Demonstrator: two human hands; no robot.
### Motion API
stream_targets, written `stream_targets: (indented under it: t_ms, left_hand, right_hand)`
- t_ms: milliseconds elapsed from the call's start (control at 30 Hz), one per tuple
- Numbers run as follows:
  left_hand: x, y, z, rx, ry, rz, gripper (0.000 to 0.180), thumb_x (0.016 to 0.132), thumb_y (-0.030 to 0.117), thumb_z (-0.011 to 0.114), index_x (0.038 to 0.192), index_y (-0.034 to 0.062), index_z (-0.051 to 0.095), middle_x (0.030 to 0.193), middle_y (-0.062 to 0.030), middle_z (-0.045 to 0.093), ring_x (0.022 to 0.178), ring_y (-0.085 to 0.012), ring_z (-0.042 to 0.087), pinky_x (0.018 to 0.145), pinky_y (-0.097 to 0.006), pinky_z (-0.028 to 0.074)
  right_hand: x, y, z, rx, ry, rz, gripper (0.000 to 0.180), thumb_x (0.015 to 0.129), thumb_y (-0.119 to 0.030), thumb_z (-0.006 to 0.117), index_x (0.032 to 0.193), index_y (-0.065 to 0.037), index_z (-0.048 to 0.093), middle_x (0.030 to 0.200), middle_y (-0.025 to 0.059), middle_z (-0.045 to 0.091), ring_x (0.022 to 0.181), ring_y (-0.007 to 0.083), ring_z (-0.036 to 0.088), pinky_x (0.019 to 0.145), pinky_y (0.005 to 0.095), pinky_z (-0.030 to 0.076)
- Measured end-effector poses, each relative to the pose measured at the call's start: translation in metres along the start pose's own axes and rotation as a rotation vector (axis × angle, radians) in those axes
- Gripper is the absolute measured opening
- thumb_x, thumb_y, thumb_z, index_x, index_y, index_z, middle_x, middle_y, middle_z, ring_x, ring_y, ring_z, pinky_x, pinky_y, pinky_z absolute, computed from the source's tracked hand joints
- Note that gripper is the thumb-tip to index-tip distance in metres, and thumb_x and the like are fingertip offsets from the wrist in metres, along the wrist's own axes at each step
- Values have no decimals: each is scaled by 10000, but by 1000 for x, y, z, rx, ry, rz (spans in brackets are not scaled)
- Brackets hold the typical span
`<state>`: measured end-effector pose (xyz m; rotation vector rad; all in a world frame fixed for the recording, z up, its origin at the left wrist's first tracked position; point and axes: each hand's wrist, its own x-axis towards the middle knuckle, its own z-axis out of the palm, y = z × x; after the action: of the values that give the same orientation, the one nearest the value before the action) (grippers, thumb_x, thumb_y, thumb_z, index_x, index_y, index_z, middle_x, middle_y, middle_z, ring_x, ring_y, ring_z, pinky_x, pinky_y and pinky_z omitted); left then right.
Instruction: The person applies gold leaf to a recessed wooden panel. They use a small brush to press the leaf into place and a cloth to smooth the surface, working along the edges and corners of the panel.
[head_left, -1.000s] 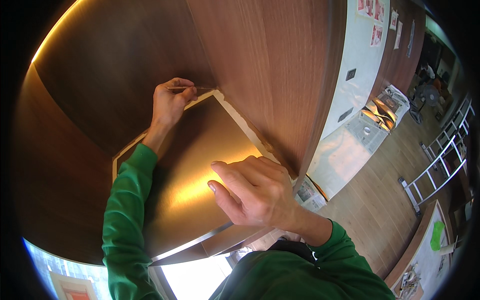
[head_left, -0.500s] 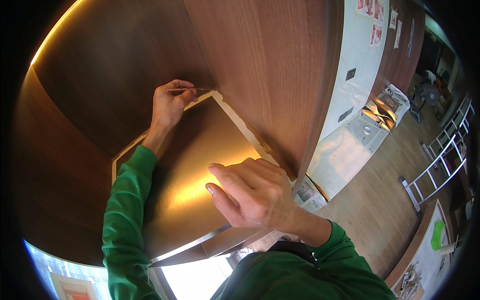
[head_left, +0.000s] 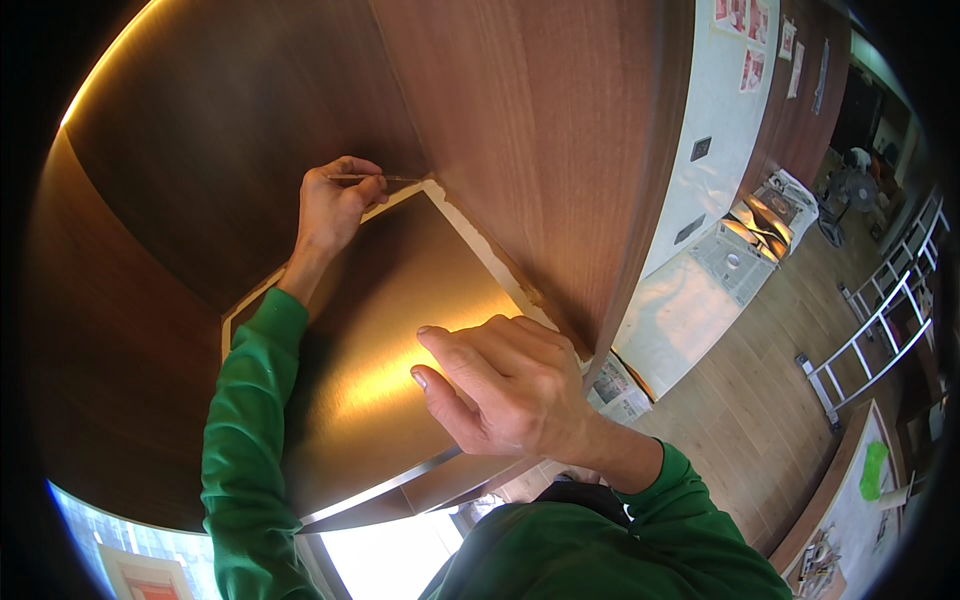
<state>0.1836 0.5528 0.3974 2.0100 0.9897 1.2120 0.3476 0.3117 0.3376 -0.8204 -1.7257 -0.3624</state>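
Observation:
My left hand (head_left: pixel 336 207) is closed, pinching a fine paintbrush (head_left: pixel 350 177) between thumb and fingers. The brush lies almost level, and its tip points right, at the back corner where the wood panels meet the shelf. Pale masking tape (head_left: pixel 478 240) edges the brushed, gold-coloured shelf surface (head_left: pixel 400 290) along its back sides. Over the shelf's front right part is my right hand (head_left: pixel 510 390), with thumb and forefinger apart and the other fingers bent. Nothing shows in it; its palm side is hidden, and whether it touches the shelf I cannot tell.
Dark wood panels (head_left: pixel 540 130) rise behind the shelf, with a glowing light strip (head_left: pixel 105 65) at upper left. To the right are a newspaper-covered ledge (head_left: pixel 735 262), an aluminium ladder (head_left: pixel 870 350), a fan (head_left: pixel 853 188) and a worktable (head_left: pixel 850 510) carrying small tools.
My left hand and the paintbrush have shifted slightly left, drawing the tip a little along the corner. My right hand stays where it was.

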Motion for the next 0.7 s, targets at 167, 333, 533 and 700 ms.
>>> stream_targets:
  t_ms: [167,333,533,700]
  left_hand:
    - [0,1,-3,4,-13,-12,163,885,28,669,1006,-78,702,893,-126,734,778,-167,714,745,-285,587]
    - [-1,7,-2,14,3,-37,152,884,4,661,1001,-85,699,907,-139,730,781,-184,712,758,-299,593]
    - [0,6,-4,8,18,-40,140,878,0,653,976,-88,702,884,-137,728,767,-192,712,737,-309,601]
    - [-1,14,-7,43,99,12,134,817,35,659,899,-54,717,786,-94,710,683,-161,695,665,-289,566]
  right_hand:
    - [0,1,1,-2,-4,0,274,792,-76,766,1038,22,696,703,75,669,549,209,610,528,325,484]
    - [0,2,1,7,-6,3,269,790,-73,766,1033,21,697,704,77,671,550,211,612,529,325,484]
    - [-1,3,0,8,-7,2,263,792,-72,766,1028,22,694,707,76,672,554,209,617,534,322,488]
    - [-2,5,-1,10,-6,-3,250,803,-70,759,1026,21,692,710,77,675,556,212,621,534,321,490]
